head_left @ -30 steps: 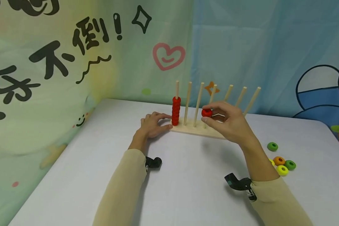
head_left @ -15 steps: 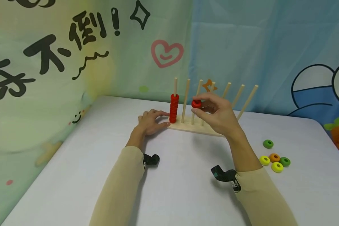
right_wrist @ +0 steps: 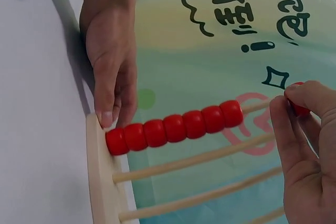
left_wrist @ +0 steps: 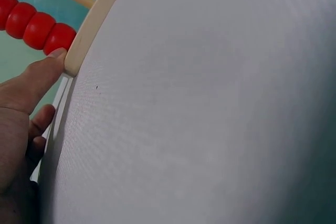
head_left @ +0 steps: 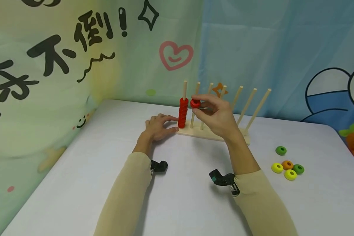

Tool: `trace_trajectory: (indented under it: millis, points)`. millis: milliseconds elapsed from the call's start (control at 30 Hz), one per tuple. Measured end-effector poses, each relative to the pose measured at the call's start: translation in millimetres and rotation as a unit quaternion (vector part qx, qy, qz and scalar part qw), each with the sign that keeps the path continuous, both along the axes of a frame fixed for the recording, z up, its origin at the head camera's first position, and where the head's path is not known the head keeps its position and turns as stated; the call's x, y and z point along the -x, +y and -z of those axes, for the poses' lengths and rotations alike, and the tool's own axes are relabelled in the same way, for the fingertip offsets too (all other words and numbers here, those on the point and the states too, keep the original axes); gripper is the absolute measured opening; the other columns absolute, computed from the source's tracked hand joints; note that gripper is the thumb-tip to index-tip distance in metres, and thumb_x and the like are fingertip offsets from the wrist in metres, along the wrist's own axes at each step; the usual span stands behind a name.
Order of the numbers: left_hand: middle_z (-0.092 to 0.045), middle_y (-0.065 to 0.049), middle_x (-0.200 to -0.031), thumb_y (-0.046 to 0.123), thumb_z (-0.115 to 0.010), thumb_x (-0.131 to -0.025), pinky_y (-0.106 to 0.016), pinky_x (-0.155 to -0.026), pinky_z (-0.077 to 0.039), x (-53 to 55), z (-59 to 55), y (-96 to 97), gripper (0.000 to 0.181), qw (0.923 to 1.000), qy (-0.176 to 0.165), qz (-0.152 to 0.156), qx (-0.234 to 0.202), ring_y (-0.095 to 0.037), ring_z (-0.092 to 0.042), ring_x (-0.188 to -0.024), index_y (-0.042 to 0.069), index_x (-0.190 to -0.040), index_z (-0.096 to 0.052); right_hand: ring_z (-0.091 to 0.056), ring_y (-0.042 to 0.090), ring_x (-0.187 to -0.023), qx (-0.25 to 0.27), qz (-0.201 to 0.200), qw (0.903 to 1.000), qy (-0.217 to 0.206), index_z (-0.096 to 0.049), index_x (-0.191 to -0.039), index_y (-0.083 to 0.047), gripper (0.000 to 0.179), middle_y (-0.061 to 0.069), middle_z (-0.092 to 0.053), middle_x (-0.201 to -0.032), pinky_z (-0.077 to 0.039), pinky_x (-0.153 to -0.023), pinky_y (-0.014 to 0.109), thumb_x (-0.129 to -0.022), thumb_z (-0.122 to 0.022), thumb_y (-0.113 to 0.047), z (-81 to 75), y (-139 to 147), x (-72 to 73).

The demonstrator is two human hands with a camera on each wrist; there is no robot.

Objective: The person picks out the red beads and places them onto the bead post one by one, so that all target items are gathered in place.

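My right hand (head_left: 213, 113) pinches a red bead (head_left: 195, 103) between thumb and fingertips, raised above the stand's base. In the head view this bead overlaps the second peg from the left; in the right wrist view the held bead (right_wrist: 300, 98) shows close to the free end of the leftmost peg. My left hand (head_left: 159, 127) rests at the left end of the wooden peg stand (head_left: 191, 132), thumb and index finger extended to it. The left thumb (left_wrist: 50, 66) touches the base beside the lowest red bead. A stack of several red beads (head_left: 183, 113) fills much of the leftmost peg.
Several bare pegs (head_left: 259, 106) rise from the stand, some partly behind my right hand. Right of it on the white table (head_left: 177, 203) lie green beads (head_left: 281, 150), yellow beads (head_left: 290, 174) and an orange bead (head_left: 287, 165). A printed cloth (head_left: 247, 42) hangs behind.
My right hand has carried the red bead leftward and up, from around the fourth peg to over the second. My left hand has stayed at the stand's end. The view has shifted slightly.
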State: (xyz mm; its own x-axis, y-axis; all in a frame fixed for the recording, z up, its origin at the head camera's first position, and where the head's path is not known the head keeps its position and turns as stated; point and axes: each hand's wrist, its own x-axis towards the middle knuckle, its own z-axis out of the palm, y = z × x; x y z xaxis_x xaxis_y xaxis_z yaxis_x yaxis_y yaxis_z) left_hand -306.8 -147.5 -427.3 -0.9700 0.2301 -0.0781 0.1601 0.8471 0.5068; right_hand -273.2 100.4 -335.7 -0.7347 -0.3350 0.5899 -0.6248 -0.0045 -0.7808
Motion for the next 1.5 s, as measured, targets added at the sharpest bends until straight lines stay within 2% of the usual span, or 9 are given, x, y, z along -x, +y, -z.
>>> trace_trajectory:
  millis: [100, 333, 500, 667, 967, 1300, 1500]
  points:
    - [-0.045, -0.004, -0.153, 0.060, -0.060, -0.095, -0.053, -0.106, -0.029, 0.9, -0.2, -0.1, 0.052, 1.0000, 0.003, -0.001, 0.000, -0.034, -0.038, -0.137, 0.042, -0.144, -0.056, -0.072, 0.024, -0.093, 0.007, -0.001, 1.0000, 0.006, -0.070, -0.126, 0.001, 0.037, 0.015, -0.070, -0.118, -0.059, -0.084, 0.032, -0.089, -0.072, 0.009, 0.0, -7.6, 2.9]
    - [-0.046, -0.005, -0.153, 0.060, -0.059, -0.096, -0.053, -0.106, -0.029, 2.2, -0.6, -0.4, 0.052, 1.0000, 0.001, 0.002, 0.004, -0.034, -0.038, -0.137, 0.041, -0.144, -0.056, -0.071, 0.028, -0.091, 0.035, 0.027, 0.9989, 0.016, -0.067, -0.129, 0.003, 0.038, 0.016, -0.070, -0.118, -0.060, -0.083, 0.031, -0.091, -0.072, 0.005, -0.9, -24.5, 8.5]
    - [-0.045, -0.005, -0.153, 0.060, -0.060, -0.096, -0.053, -0.106, -0.028, 0.8, -1.4, -1.5, 0.052, 1.0000, -0.003, 0.002, 0.001, -0.034, -0.038, -0.137, 0.041, -0.144, -0.057, -0.070, 0.036, -0.091, 0.064, 0.028, 0.9972, 0.028, -0.068, -0.131, -0.002, 0.038, 0.014, -0.070, -0.122, -0.060, -0.082, 0.032, -0.093, -0.070, 0.005, -7.1, -37.4, 14.5]
    - [-0.045, -0.005, -0.153, 0.059, -0.060, -0.096, -0.054, -0.107, -0.027, 0.6, -3.5, -2.4, 0.052, 1.0000, -0.001, -0.003, -0.003, -0.035, -0.037, -0.137, 0.041, -0.144, -0.057, -0.071, 0.035, -0.090, 0.080, 0.030, 0.9959, 0.032, -0.068, -0.133, -0.005, 0.040, 0.014, -0.069, -0.121, -0.060, -0.082, 0.034, -0.094, -0.069, 0.003, -16.9, -47.2, 18.0]
    - [-0.046, -0.006, -0.153, 0.059, -0.059, -0.096, -0.054, -0.105, -0.030, -0.6, -1.2, -2.9, 0.051, 0.9999, 0.009, 0.005, 0.002, -0.036, -0.039, -0.137, 0.040, -0.144, -0.057, -0.073, 0.028, -0.085, 0.076, 0.040, 0.9963, 0.001, -0.067, -0.136, -0.008, 0.040, 0.015, -0.065, -0.118, -0.061, -0.079, 0.042, -0.097, -0.064, 0.002, -23.5, -51.0, 25.8]
    - [-0.046, -0.006, -0.153, 0.060, -0.059, -0.097, -0.054, -0.105, -0.030, 0.4, 2.2, -3.8, 0.052, 0.9999, 0.010, 0.007, 0.006, -0.036, -0.039, -0.137, 0.041, -0.144, -0.057, -0.076, 0.025, -0.088, 0.075, 0.052, 0.9947, -0.049, -0.065, -0.137, -0.008, 0.039, 0.014, -0.062, -0.128, -0.061, -0.082, 0.035, -0.099, -0.064, -0.002, -28.7, -54.9, 24.1]
    - [-0.046, -0.006, -0.153, 0.060, -0.059, -0.096, -0.055, -0.106, -0.029, 0.1, 1.7, -3.1, 0.052, 0.9999, 0.007, 0.008, -0.001, -0.036, -0.039, -0.137, 0.040, -0.144, -0.057, -0.074, 0.026, -0.078, 0.047, 0.074, 0.9939, -0.067, -0.064, -0.136, -0.011, 0.037, 0.010, -0.059, -0.127, -0.062, -0.074, 0.036, -0.100, -0.064, -0.007, -30.8, -55.9, 24.2]
